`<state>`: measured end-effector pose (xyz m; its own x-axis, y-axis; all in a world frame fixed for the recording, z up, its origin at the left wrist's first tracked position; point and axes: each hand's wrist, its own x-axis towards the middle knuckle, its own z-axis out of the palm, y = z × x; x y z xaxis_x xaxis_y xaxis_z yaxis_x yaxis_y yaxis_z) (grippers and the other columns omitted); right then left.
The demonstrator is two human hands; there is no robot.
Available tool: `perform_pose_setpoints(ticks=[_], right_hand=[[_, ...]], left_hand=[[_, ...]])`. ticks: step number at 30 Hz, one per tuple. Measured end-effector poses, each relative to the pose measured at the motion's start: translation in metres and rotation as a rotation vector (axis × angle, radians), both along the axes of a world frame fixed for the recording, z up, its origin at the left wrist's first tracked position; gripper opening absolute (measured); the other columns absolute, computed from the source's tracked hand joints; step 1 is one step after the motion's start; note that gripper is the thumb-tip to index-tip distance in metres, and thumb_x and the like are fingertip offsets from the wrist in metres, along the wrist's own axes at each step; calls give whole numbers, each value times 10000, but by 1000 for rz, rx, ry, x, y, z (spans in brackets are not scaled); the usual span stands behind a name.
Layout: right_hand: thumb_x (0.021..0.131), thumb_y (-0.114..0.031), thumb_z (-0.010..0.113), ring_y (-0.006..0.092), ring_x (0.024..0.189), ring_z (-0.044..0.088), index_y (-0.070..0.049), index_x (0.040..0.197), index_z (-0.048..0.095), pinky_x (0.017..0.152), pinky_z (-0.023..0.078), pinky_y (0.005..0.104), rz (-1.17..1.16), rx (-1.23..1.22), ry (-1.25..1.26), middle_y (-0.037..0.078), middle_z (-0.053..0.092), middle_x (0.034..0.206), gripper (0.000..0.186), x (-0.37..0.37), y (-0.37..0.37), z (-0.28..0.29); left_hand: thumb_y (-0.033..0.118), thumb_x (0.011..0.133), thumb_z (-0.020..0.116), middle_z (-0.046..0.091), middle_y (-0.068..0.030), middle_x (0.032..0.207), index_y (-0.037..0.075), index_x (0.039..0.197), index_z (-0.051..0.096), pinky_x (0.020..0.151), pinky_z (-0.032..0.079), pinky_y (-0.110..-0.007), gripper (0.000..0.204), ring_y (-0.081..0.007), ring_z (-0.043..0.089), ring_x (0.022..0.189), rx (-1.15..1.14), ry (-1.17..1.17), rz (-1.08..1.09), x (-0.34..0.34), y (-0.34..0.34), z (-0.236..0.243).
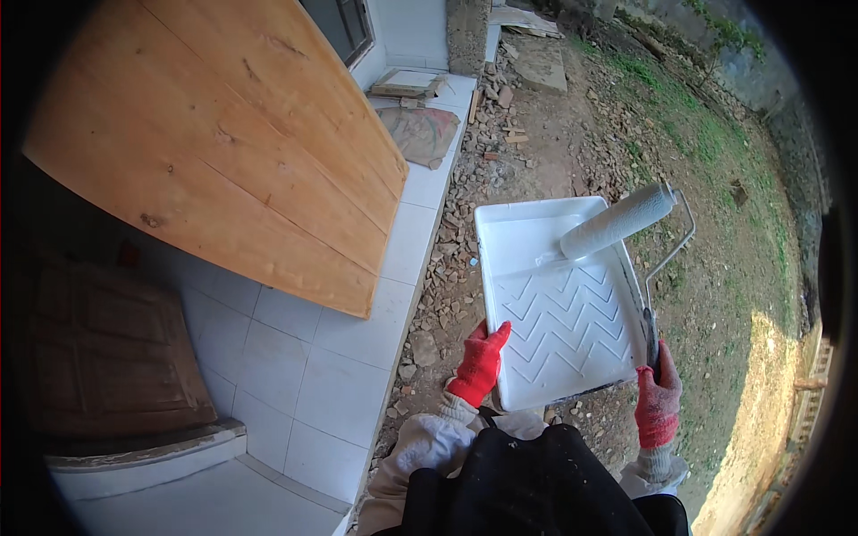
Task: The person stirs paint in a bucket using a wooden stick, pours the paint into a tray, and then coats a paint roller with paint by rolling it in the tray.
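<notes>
My left hand (pixel 477 364), in a red glove, is closed on the left rim of a white paint tray (pixel 572 308), thumb over the edge. Zigzag ridges run across the tray's near slope, and white paint lies in its far well. My right hand (pixel 659 402), in a red glove with white smears, is wrapped round the dark handle of a paint roller (pixel 618 221). The roller's white sleeve slants across the tray's far right corner, its left end down by the paint. Its wire frame (pixel 688 234) bends round outside the tray's right side.
A large wooden panel (pixel 241 152) stands over the white tiled ledge (pixel 344 366) at left. A sack (pixel 418 136) and boards (pixel 407 87) lie farther along the ledge. Rubble (pixel 460 259) borders its edge. Brown panelled wood (pixel 107 348) is at lower left; grassy ground (pixel 724 170) spreads right.
</notes>
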<state>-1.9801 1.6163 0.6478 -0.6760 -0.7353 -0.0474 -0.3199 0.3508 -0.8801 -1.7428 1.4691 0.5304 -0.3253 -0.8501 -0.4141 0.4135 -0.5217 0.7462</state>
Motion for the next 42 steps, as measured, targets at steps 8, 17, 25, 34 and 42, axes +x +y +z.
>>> perform_pose_setpoints(ticks=[8,17,25,34,42], right_hand=[[845,13,546,172,1179,501,79,1346,394,992,375,267,-29,-26,94,178,520,1302,527,-13,-24,-6],[816,-15,608,172,1046,579,50,1326,434,899,444,260,35,-28,-21,157,602,1177,543,9,-55,-9],[814,-74,627,138,940,569,61,1331,416,844,448,252,193,27,-195,148,613,1086,575,24,-64,1],[813,-173,650,175,748,617,18,1307,465,691,488,301,275,116,-269,168,639,886,561,34,-70,17],[805,-180,652,204,797,651,2,1288,494,743,498,313,189,17,-223,214,647,887,540,7,-104,-3]], left_hand=[[210,880,630,610,-26,965,7,1132,578,757,430,-258,328,-96,525,843,-44,-54,-4,3,-9,8],[203,876,626,621,-45,982,5,1157,581,764,431,-272,347,-116,543,863,-31,-216,16,14,-11,17],[214,880,623,616,-32,965,-2,1155,581,764,433,-270,352,-113,542,857,-35,-210,58,8,-9,18],[228,886,613,600,-20,922,21,1111,593,716,442,-269,306,-116,549,805,16,-177,27,-9,-31,29],[239,895,589,595,-55,950,12,1145,561,772,472,-321,339,-171,583,852,28,-89,8,-38,-99,29]])
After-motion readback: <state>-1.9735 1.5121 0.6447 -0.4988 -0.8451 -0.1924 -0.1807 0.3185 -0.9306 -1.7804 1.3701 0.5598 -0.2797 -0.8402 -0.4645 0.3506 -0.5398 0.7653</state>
